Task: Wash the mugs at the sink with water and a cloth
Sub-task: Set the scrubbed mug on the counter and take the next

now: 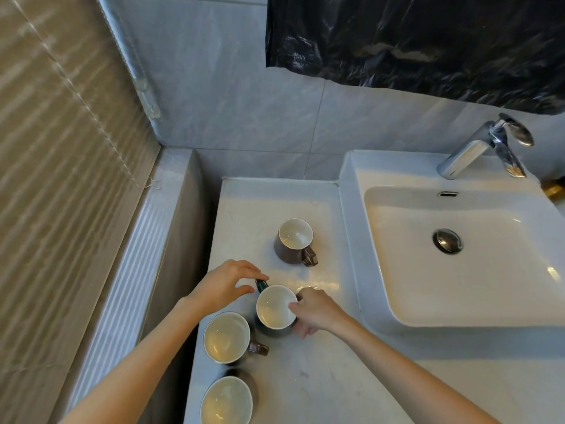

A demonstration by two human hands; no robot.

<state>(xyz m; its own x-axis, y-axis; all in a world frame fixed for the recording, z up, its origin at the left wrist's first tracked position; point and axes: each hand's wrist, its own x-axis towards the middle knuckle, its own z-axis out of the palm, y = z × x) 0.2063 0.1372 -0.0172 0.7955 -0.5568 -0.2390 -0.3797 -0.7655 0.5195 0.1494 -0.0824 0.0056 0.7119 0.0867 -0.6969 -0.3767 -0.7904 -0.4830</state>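
Note:
Several dark mugs with white insides stand on the pale counter (305,377) to the left of the sink (382,270). My right hand (318,310) grips the middle mug (273,306) at its right side, with the thumb on the rim. My left hand (223,286) reaches in from the left, and its forefinger and thumb close round that mug's dark handle (261,284). A brown mug (295,238) stands farther back. Two more mugs (226,336) (226,400) sit near the front left edge. No cloth is in view.
The white square basin has a metal drain plug (447,241) and a chrome tap (486,148) at the back right, with no water running. A tiled wall rises behind, a window ledge (128,270) and blind lie to the left, and black plastic sheeting (412,41) hangs above.

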